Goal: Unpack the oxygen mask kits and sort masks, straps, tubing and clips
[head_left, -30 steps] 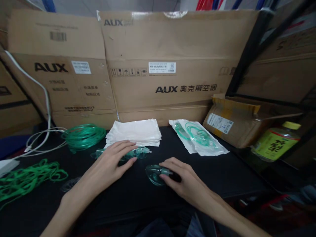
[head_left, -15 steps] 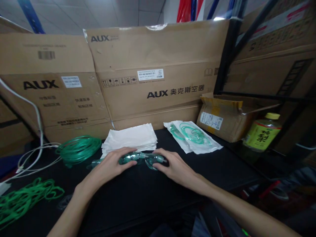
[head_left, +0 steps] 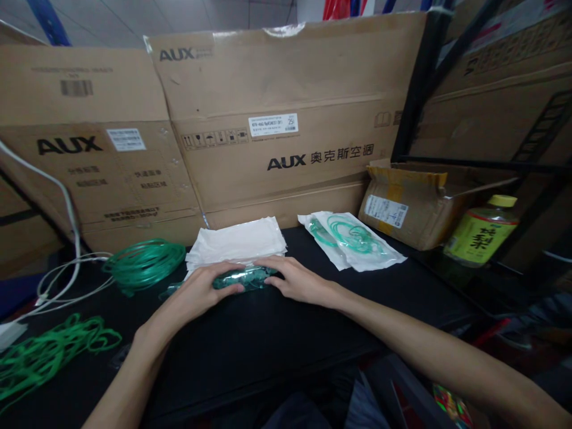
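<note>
Between my hands lies a bundle of clear green plastic pieces [head_left: 248, 277], just above the black tabletop or resting on it; I cannot tell which. My left hand [head_left: 196, 293] wraps its left end, thumb in front and fingers behind. At the right end, my right hand [head_left: 300, 282] grips the bundle, fingers over the back and thumb at the front. The fingers hide part of its shape. Right behind is a stack of white pouches [head_left: 236, 238]. Beside my left hand sits a coil of green tubing [head_left: 145, 262].
Two sealed pouches with green tubing [head_left: 353, 238] lie at the back right. Beyond them stand an open carton [head_left: 397, 208] and a yellow-capped bottle [head_left: 482, 232]. Loose green cord [head_left: 58, 351] and a white cable [head_left: 69, 202] are on the left. Large cardboard [head_left: 286, 77] walls the back.
My right hand has moved left, toward my left hand, bringing the separate right-hand plastic piece up against the other. The view has shifted slightly.
</note>
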The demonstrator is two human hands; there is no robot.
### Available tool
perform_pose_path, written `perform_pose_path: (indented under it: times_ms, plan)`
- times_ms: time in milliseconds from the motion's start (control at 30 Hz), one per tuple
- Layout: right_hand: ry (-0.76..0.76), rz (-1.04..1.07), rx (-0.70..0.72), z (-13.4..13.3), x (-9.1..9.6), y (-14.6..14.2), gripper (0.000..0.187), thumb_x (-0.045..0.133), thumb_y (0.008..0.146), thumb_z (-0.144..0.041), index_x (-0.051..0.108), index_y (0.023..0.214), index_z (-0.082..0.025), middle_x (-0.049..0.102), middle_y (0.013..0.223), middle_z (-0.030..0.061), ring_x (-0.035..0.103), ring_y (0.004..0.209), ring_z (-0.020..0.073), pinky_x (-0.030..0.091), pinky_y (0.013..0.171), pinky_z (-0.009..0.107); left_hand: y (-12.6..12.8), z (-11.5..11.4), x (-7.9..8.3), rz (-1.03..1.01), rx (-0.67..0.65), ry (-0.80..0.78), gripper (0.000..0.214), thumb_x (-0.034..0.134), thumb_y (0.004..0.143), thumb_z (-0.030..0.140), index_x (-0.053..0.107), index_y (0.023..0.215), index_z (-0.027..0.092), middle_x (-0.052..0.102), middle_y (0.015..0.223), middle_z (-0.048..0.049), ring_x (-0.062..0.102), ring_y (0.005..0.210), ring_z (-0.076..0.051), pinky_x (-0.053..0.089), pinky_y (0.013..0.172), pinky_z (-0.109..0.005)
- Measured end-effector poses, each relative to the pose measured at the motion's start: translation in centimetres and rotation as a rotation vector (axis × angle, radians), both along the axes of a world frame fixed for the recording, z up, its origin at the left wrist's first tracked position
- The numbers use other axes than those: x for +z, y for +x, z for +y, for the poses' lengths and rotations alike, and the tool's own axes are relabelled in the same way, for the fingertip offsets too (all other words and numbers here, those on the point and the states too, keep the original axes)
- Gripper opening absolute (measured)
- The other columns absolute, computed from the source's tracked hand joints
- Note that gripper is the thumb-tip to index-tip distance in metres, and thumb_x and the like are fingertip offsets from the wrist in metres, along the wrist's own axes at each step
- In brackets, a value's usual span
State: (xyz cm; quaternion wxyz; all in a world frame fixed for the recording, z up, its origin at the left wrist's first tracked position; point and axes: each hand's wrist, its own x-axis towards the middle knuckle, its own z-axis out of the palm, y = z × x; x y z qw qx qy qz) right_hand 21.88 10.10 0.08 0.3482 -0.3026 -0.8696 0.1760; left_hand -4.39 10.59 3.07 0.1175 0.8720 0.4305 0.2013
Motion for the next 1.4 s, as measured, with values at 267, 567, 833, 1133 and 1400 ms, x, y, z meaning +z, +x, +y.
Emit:
perform_pose_path:
  times_ms: [267,567,833,1133,1400]
  plan:
    - [0.051,-0.067,0.022,-0.6,-0.3,-0.2,0.049,0.058,0.100,-0.018,0.052,0.148,-0.014,0.055,0.150,0.0153,0.052,0.140,0.0241,0.040,0.119,0.040,-0.2,0.7,-0.8,-0.045,-0.014,0.054,0.061,0.066,0.085,0.066,0.070,0.130,0.026,0.071,0.133,-0.0054,0.066,0.123,-0.030,0.047,0.111,-0.044]
    - [0.106,-0.172,-0.039,-1.5,0.1,0.1,0.050,0.056,0.102,-0.025,0.046,0.150,-0.015,0.058,0.144,0.0154,0.058,0.131,0.0251,0.047,0.112,0.036,-0.2,1.6,-1.2,-0.045,-0.051,0.090,0.057,0.065,0.085,0.066,0.073,0.126,0.028,0.072,0.131,-0.0051,0.066,0.123,-0.032,0.047,0.112,-0.049]
    - [0.211,-0.049,-0.134,-2.1,1.1,0.4,0.048,0.052,0.104,-0.033,0.052,0.148,-0.014,0.053,0.150,0.0183,0.052,0.139,0.0249,0.042,0.117,0.038,-0.3,1.3,-1.4,-0.039,-0.030,0.197,0.054,0.065,0.087,0.060,0.071,0.128,0.026,0.072,0.131,-0.0087,0.068,0.118,-0.034,0.051,0.107,-0.050]
    - [0.249,0.003,-0.667,0.2,4.9,11.8,0.028,0.053,0.100,-0.031,0.078,0.102,-0.017,0.077,0.108,0.0117,0.069,0.103,0.0261,0.050,0.098,0.040,0.3,-0.5,0.3,-0.168,0.014,0.358,0.040,0.063,0.090,0.057,0.077,0.110,0.027,0.078,0.114,-0.0060,0.071,0.107,-0.030,0.053,0.101,-0.045]
    - [0.005,0.098,-1.059,2.5,1.4,21.0,0.025,0.062,0.089,-0.031,0.080,0.097,-0.015,0.079,0.094,0.0132,0.072,0.093,0.0287,0.050,0.090,0.038,5.9,-1.7,2.0,-0.362,0.117,-0.038,0.046,0.055,0.094,0.062,0.079,0.098,0.023,0.080,0.089,-0.0019,0.072,0.079,-0.024,0.057,0.074,-0.032]
